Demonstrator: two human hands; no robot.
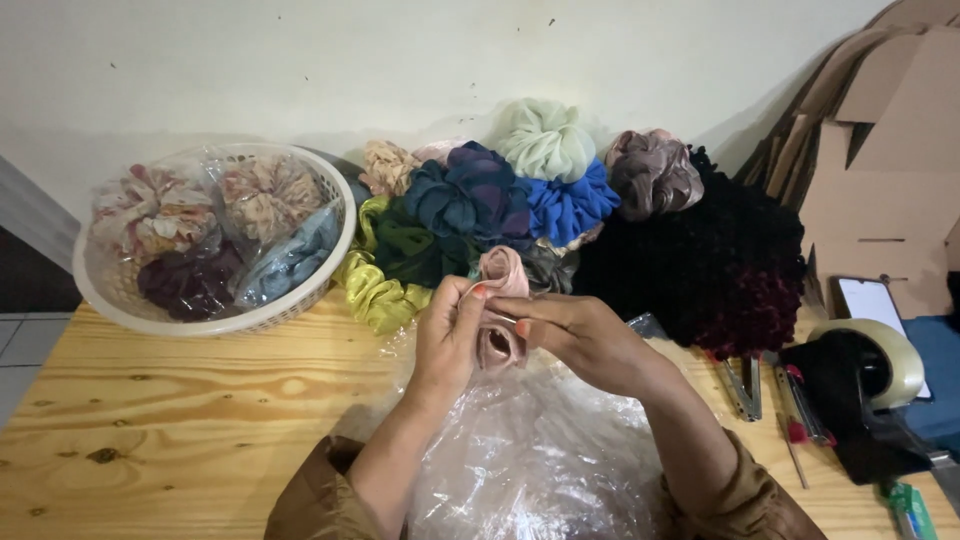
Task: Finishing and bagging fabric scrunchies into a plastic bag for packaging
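A basket [335, 245] stands at the table's [180, 400] back left, bagged scrunchies [190, 240] inside it. Right of it, against the wall, lies a heap of scrunchies [560, 210]. Before the heap, both hands [520, 335] meet over plastic bags [540, 450]. At the right edge sit a tape dispenser [865, 390] and phone [870, 300], cardboard [890, 150] behind.

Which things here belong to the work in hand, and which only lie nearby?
In hand: left hand and right hand holding the pink scrunchie; clear plastic bags beneath.

Lying about: scrunchie pile, white basket, tape dispenser, phone, cardboard.
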